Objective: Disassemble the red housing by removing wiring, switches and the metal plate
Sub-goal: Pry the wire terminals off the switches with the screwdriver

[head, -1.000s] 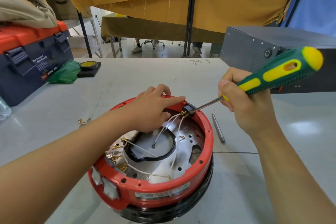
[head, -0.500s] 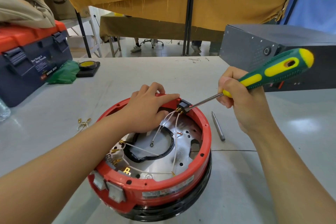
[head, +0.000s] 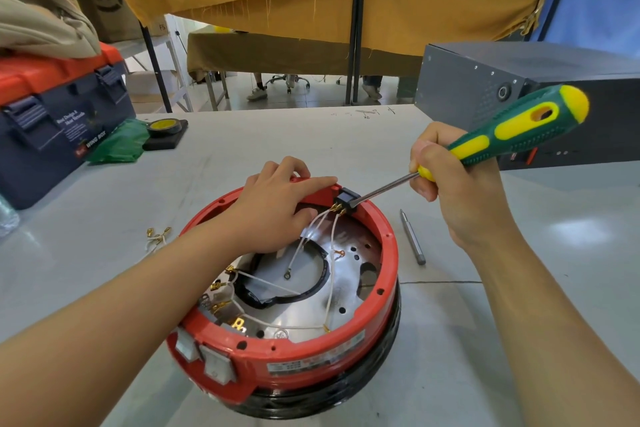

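Head view: While the red housing (head: 287,354) sits on the worktop (head: 519,340) with its open side up, every place below is given from that housing.
Step in hand: judged to be prying the small black switch (head: 346,199) out of the far rim, its white wires (head: 330,274) not yet detached.
Screwdriver (head: 502,135): shaft slants down from the right, tip at the switch's outer side.
Right hand (head: 450,191): raised right of the far rim, fingers curled around the handle's lower end.
Left hand (head: 277,204): laid over the far rim just left of the switch, index finger straight along the rim towards it, other fingers bent over the edge, bracing.
Metal plate (head: 346,298): inside the housing, in place under the wires.
Next move: likely levering the switch inward while the bracing hand stops the housing sliding; the tip could slip towards that index finger.
Loose bit (head: 412,237): lying just right of the housing.
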